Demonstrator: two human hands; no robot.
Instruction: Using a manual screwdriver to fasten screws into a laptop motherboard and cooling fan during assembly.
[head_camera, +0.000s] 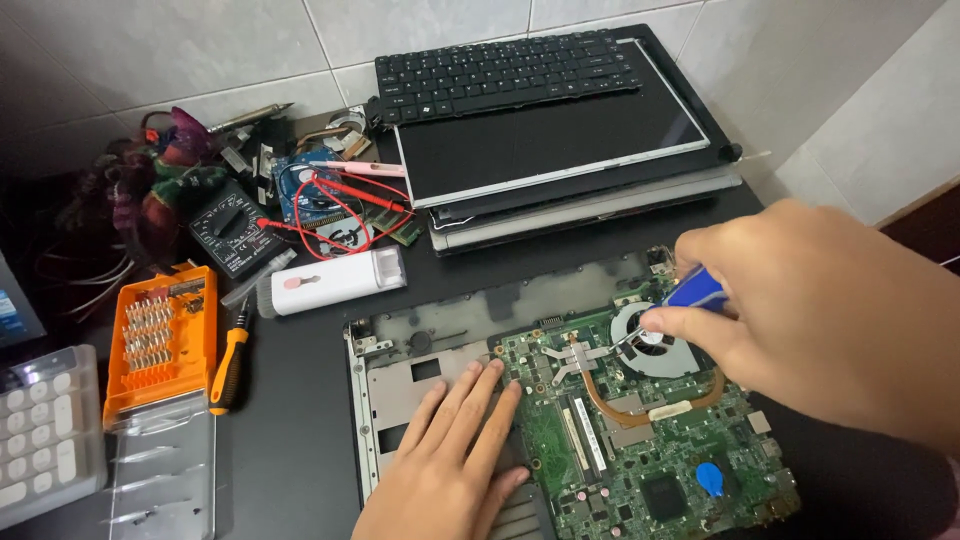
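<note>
An opened laptop base (420, 335) lies on the dark table with its green motherboard (640, 450) exposed. A copper heat pipe (620, 405) runs to a round cooling fan (655, 345). My right hand (820, 310) grips a blue-handled screwdriver (695, 290), its tip down at the fan. My left hand (450, 460) rests flat, fingers spread, on the base's left side at the board's edge, holding nothing.
A removed keyboard (505, 72) and screen panel (550, 140) lie stacked at the back. Left of the base are a white cleaning tool (335, 282), an orange bit set (160, 335), a black-and-orange screwdriver (230, 365), a multimeter (232, 232) with red leads, and a white keypad (45, 430).
</note>
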